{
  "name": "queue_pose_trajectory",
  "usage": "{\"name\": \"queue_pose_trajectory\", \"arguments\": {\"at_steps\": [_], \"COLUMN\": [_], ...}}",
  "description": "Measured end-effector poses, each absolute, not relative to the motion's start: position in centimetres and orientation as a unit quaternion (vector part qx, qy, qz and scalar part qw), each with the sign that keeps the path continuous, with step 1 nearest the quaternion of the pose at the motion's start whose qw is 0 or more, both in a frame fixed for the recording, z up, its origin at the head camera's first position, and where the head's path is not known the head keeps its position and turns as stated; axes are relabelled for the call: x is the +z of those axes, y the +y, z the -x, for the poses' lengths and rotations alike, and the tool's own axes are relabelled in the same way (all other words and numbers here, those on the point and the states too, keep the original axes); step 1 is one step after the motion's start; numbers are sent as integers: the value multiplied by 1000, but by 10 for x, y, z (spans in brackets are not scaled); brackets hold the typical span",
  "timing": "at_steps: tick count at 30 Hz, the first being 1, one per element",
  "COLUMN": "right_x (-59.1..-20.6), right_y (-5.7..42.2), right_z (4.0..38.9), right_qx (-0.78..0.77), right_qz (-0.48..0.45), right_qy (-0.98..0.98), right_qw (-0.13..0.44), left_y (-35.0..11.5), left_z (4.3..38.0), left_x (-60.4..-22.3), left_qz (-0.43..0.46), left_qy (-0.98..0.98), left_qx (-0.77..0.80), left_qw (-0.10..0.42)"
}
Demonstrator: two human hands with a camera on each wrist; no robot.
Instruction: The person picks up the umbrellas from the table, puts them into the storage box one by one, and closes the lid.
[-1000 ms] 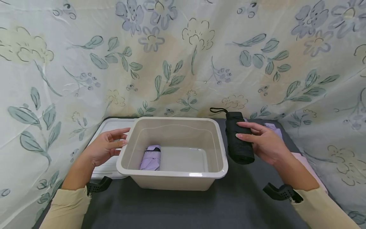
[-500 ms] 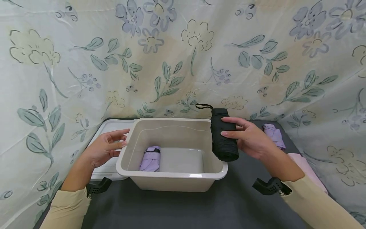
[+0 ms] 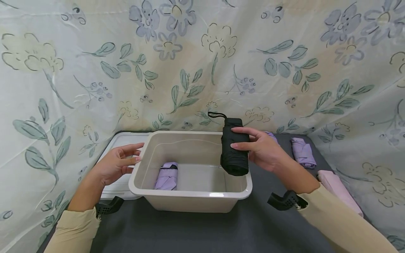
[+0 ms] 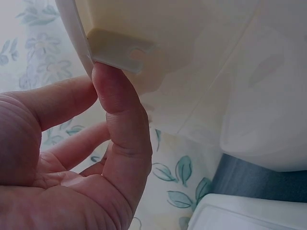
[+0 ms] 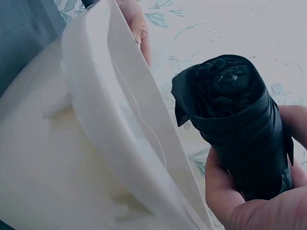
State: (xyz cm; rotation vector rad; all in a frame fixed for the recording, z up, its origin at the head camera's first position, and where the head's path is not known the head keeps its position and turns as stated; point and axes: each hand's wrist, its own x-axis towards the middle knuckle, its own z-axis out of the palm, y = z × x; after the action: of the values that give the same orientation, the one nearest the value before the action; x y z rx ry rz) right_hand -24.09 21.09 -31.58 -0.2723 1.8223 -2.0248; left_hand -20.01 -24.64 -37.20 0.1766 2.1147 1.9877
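Note:
My right hand (image 3: 265,149) grips a folded black umbrella (image 3: 233,160) near its middle, fingers on one side and thumb on the other. The umbrella hangs over the right end of a beige plastic bin (image 3: 190,194), its wrist loop pointing up and to the left. In the right wrist view the umbrella's rolled end (image 5: 225,86) faces the camera beside the bin's rim (image 5: 96,72). My left hand (image 3: 117,163) pinches the bin's left rim, with a fingertip pressed under the lip in the left wrist view. A small lilac folded umbrella (image 3: 167,177) lies inside at the left.
A pale lid (image 3: 121,192) lies left of the bin, partly beneath it. Along the right edge of the dark table (image 3: 202,232) are a lilac rolled bundle (image 3: 303,153) and a pink one (image 3: 338,191). More lilac fabric (image 3: 272,135) shows behind my right hand. A floral curtain (image 3: 202,63) hangs behind.
My right hand has carried the black umbrella left and slightly up, from beside the bin to over its right end. The lilac and pink bundles are uncovered. My left hand stays put.

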Motion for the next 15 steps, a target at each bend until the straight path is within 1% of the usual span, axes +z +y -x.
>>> {"name": "queue_pose_trajectory", "arguments": {"at_steps": [4,15], "right_x": [-314,-306], "right_y": [202,177], "right_z": [242,248], "right_qx": [-723,-717], "right_qz": [98,93], "right_qy": [652,641], "right_qw": [208,258], "left_y": [-246,-246], "left_z": [200,199], "left_x": [-372,-372], "left_qz": [-59,-61], "left_qy": [723,725], "left_qx": [678,676], "left_qw": [117,115]}}
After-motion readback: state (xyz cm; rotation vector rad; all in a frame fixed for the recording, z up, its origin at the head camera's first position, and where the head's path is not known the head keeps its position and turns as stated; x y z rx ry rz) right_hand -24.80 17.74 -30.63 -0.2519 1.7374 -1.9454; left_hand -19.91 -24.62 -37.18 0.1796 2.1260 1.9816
